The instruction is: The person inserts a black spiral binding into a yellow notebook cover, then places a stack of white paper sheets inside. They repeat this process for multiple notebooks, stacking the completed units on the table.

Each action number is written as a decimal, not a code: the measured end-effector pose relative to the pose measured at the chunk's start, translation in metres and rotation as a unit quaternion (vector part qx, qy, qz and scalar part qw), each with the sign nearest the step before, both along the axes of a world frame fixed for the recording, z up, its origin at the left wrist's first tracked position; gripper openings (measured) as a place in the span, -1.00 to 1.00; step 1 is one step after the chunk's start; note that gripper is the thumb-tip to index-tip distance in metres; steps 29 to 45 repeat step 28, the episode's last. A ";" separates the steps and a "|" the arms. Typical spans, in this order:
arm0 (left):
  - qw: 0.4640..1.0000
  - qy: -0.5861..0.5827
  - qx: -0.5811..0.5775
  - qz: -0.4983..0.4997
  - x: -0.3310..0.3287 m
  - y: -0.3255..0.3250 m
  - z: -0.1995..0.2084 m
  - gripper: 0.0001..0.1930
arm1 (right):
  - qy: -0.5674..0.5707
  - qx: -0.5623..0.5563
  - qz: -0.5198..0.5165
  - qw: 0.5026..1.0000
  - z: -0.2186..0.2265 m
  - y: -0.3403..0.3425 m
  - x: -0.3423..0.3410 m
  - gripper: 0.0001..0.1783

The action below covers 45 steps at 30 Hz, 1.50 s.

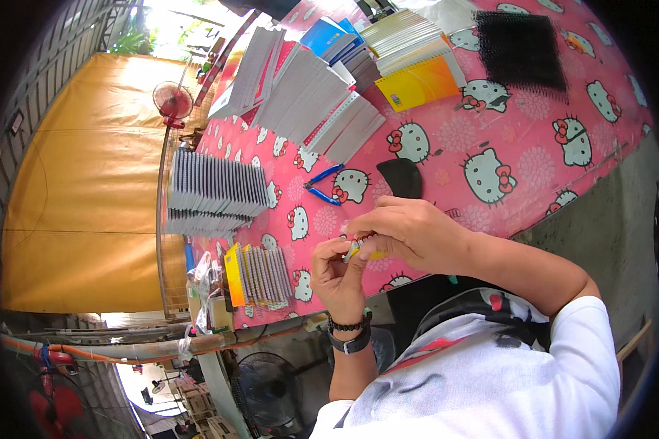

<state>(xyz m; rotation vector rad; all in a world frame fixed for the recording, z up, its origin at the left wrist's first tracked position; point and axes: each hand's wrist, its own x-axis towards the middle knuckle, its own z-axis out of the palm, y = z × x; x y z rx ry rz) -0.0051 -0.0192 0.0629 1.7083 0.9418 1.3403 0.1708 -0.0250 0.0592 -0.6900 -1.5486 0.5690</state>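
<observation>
Left hand [338,272]: raised above the near edge of the worktop, fingers curled shut, pinching a small yellow item [359,250] from below; a dark beaded bracelet and a watch sit on the wrist.
Right hand [410,228]: arched over from the right, fingertips closed on the same small item from above, meeting the left hand.
Small yellow item: held between both hands, off the worktop; too small and too covered by fingers to tell what it is.
Worktop [520,183]: covered in a pink cloth with a white cartoon cat print.
Blue-handled pliers [321,186]: lying untouched on the cloth, just beyond the hands.
Dark curved piece [401,177]: resting on the cloth beside the pliers, apart from the hands.
Spiral notebooks [214,192]: a fanned row to the left; further stacks [307,95] at the far side, one with a yellow cover [417,84].
Black wire bindings [521,50]: a bundle at the far right.
Step in hand: by my reading, fine two-handed fiddling with the pinched piece.
Next move calls for: a steady pinch and close fingertip control; the piece looks easy to drop.
</observation>
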 end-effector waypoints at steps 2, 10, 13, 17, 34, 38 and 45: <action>1.000 -0.022 -0.013 -0.012 0.000 -0.001 0.000 -0.74 | 0.000 -0.002 -0.001 1.000 0.000 -0.002 0.000 -0.76; 0.998 -0.014 -0.013 -0.064 -0.012 -0.006 0.008 -0.74 | 0.007 -0.045 0.060 0.997 0.007 -0.005 -0.008 -0.76; 0.997 -0.020 -0.023 -0.071 -0.020 -0.008 0.003 -0.73 | -0.030 -0.066 0.059 0.996 0.017 -0.006 -0.009 -0.76; 0.998 -0.006 -0.022 -0.057 -0.028 -0.011 0.002 -0.73 | -0.078 -0.042 0.038 0.995 0.019 -0.009 -0.016 -0.78; 0.960 -0.027 0.047 0.276 -0.119 0.021 0.047 -0.60 | -0.149 -0.036 0.000 0.988 0.028 -0.005 -0.022 -0.26; 0.960 -0.027 0.047 0.276 -0.119 0.021 0.047 -0.60 | -0.149 -0.036 0.000 0.988 0.028 -0.005 -0.022 -0.26; 0.960 -0.027 0.047 0.276 -0.119 0.021 0.047 -0.60 | -0.149 -0.036 0.000 0.988 0.028 -0.005 -0.022 -0.26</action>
